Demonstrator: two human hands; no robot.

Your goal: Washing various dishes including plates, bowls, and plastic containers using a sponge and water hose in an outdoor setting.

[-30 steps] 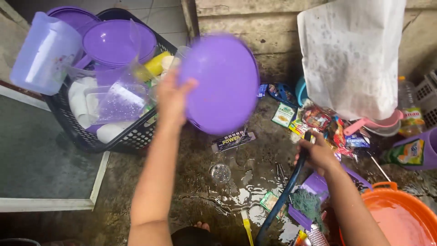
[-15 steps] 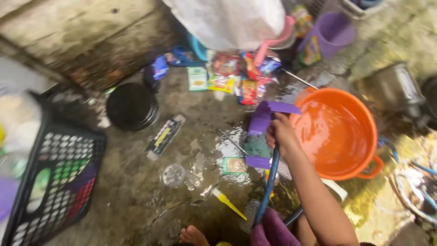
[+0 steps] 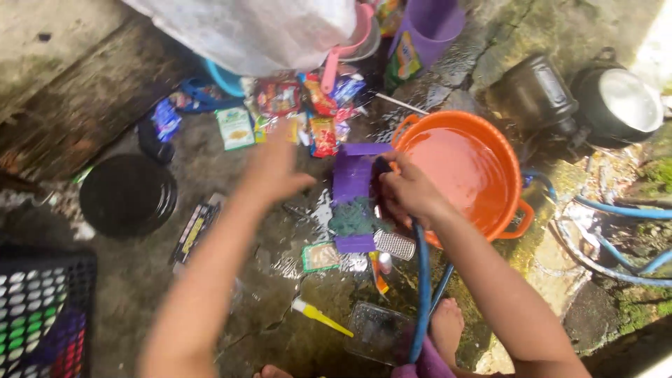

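Note:
My right hand grips the end of a blue hose, held beside the rim of an orange basin that holds water. My left hand is blurred, stretched out over the wet ground with fingers apart and nothing in it. It hovers near a purple tray that holds a green scouring pad. Several colourful sachets lie beyond the left hand.
A black round lid lies at the left, a black basket at the lower left. Two dark pots stand at the upper right. A purple jug, a white sack, a metal grater and a yellow brush lie around.
The view swung right, away from the basket. My left hand let go of the purple plate and now reaches out empty. My right hand kept the hose and moved to the basin's rim.

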